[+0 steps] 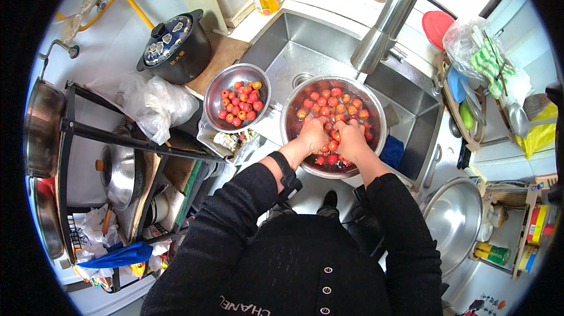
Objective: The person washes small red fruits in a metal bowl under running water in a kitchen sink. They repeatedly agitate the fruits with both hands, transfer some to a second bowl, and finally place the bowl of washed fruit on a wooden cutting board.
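Observation:
Both of my hands are in a large stainless steel bowl (286,117) of water and small round red fruits, which look like hawthorn fruits (336,101). My left hand (315,134) is left of the bowl's middle, with its fingers curled down among the fruits. Close beside it, my right hand (351,137) has its fingers bent into the fruits too. Fruits and water hide the fingertips, so whether either hand grips one is unclear. To the left, a smaller steel bowl (213,95) contains more red fruits (240,103), apparently without water.
Behind the large bowl are a stainless steel sink (321,25) and a tall metal faucet (387,20). A black lidded pot (187,56) stands at the left on a wooden board (224,53). An empty steel basin (456,219) sits at the right. A black rack (128,137) flanks my left side.

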Tool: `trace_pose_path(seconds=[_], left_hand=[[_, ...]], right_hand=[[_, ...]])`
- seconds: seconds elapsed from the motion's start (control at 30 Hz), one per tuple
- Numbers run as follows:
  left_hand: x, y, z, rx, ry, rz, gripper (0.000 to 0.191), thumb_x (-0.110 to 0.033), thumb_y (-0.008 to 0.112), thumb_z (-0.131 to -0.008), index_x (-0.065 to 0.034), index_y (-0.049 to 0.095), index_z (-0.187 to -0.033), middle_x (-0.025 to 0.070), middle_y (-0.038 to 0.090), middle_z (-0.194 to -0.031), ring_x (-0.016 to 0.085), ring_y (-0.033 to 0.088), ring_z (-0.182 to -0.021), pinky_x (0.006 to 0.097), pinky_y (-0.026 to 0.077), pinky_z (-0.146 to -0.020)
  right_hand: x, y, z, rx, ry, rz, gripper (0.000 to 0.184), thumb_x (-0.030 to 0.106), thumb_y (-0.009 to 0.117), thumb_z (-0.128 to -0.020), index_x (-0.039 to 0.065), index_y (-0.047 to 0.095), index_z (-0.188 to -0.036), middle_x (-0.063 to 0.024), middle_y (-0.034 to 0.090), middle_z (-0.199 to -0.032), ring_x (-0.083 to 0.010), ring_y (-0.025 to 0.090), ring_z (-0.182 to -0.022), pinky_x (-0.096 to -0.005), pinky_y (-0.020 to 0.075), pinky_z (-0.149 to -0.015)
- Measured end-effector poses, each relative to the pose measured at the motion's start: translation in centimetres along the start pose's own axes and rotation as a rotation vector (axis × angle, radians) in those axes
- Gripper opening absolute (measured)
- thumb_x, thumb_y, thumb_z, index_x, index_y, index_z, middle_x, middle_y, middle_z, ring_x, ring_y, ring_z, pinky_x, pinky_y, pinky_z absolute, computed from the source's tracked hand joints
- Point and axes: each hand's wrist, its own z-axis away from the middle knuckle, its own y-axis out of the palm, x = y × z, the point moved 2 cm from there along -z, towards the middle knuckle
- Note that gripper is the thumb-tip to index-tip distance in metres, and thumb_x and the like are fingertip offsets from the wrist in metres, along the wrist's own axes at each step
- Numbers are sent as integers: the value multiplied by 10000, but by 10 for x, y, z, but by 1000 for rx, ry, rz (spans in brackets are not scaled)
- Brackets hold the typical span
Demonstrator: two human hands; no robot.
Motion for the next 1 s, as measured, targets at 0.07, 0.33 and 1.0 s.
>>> trace_pose_path(seconds=[0.07,0.33,1.0], left_hand=[[2,-1,-7,100,-135,441,541,-38,655,-812,-55,472,-1320,212,551,-1139,315,637,-927,400,586,-694],[-9,-44,0,-53,51,270,501,-67,580,-872,-17,447,-1352,223,492,-1286,377,561,-1089,427,537,-861],[4,-14,0,154,-63,268,960,-100,859,-582,-57,365,-1405,255,462,-1247,387,530,-1099,425,517,-889]], right_hand=[[-5,-1,-10,26,-35,-241,403,-46,663,-725,99,614,-1098,-178,613,-1026,-365,589,-955,-431,508,-791],[-26,-39,-13,-133,-59,-394,517,55,733,-719,90,574,-1210,-226,630,-1095,-316,643,-972,-405,521,-830],[-6,-5,-12,59,16,-176,633,61,812,-643,31,561,-1222,-166,630,-1057,-326,625,-969,-424,539,-838]])
